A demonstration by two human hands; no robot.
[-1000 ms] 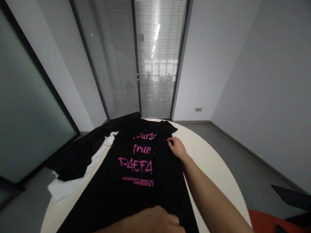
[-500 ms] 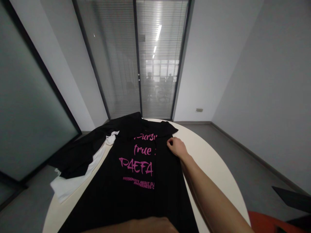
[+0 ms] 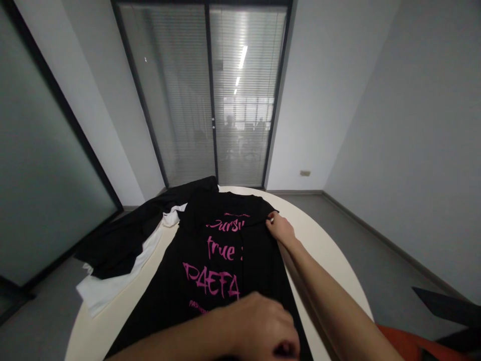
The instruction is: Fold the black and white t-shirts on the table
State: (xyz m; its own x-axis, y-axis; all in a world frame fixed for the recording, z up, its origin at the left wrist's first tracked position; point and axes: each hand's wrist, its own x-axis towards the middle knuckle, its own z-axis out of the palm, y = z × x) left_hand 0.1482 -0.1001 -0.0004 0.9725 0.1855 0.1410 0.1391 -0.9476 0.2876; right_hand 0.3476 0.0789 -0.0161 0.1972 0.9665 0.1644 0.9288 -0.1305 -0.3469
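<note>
A black T-shirt with pink lettering lies lengthwise on the round table. A strip along its right side is folded over the front and cuts off the ends of the printed lines. At the upper right edge, just under the sleeve, my right hand pinches the cloth between thumb and fingertips. My left hand reaches across the lower part of the shirt from the left. Its fingers are curled closed and slightly blurred; whatever they may grip is hidden. The shirt's bottom end is behind my left arm and out of frame.
More black clothing and a white garment are heaped at the table's left, partly over its edge. The pale table rim curves along the right. A red-orange chair stands at the lower right. Glass doors are behind.
My left hand has come up and right over the shirt. My right hand has moved slightly right, up against the sleeve. The shirt's sleeve and collar area lie flatter, uncovering a small top line of print.
</note>
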